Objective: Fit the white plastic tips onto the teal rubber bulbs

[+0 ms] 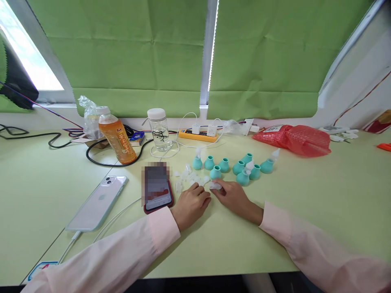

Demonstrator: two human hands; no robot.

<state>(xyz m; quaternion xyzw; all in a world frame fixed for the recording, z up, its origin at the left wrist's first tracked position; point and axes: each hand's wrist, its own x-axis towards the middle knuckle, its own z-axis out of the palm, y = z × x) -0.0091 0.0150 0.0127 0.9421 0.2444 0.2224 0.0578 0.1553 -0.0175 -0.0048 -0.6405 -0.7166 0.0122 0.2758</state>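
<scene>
My right hand (233,198) pinches a small translucent plastic piece (215,185) between thumb and fingers, just in front of a teal rubber bulb (215,172). Close by on its left, my left hand (192,204) rests with curled fingers at the edge of a loose pile of translucent plastic pieces (192,178); whatever it grips is hidden. Several more teal bulbs (224,165) stand on the table behind my hands, with open necks. Clear tips show at a few of them, such as the nozzle (275,154) on the far right bulb (266,166).
Left of my hands lie a phone in a red case (159,195) and a pale phone (99,201) on a charging cable. Behind stand an orange drink bottle (117,138), a clear jar (159,132) and a yellow power strip (186,136). A red plastic bag (301,139) lies back right.
</scene>
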